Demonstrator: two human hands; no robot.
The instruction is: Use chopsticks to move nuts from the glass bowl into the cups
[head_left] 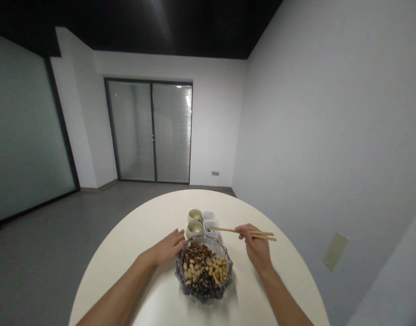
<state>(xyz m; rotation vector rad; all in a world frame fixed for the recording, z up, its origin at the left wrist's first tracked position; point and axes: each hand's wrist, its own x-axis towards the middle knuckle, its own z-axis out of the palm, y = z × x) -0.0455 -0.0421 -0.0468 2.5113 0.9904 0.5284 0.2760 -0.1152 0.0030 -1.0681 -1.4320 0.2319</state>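
My right hand [256, 244] is closed on a pair of wooden chopsticks [224, 230], whose tips reach over the nearer white cup [211, 232]. A small dark bit shows by the tips; whether they grip it I cannot tell. My left hand [169, 246] lies with fingers stretched out, fingertips at the upper left rim of a clear glass bowl [224, 286]. In that bowl sit brown seed-like pieces [198, 252], pale nuts [191, 270], peanuts [217, 269] and dark seeds [206, 284]. Beyond it stand two gold-green cups [195, 229] and a second white cup [208, 216].
Everything stands on a round cream table [143, 226] with a curved edge. A white wall [313, 113] rises close on the right. Glass doors with blinds [170, 136] are at the back, and a frosted glass panel [24, 131] stands on the left.
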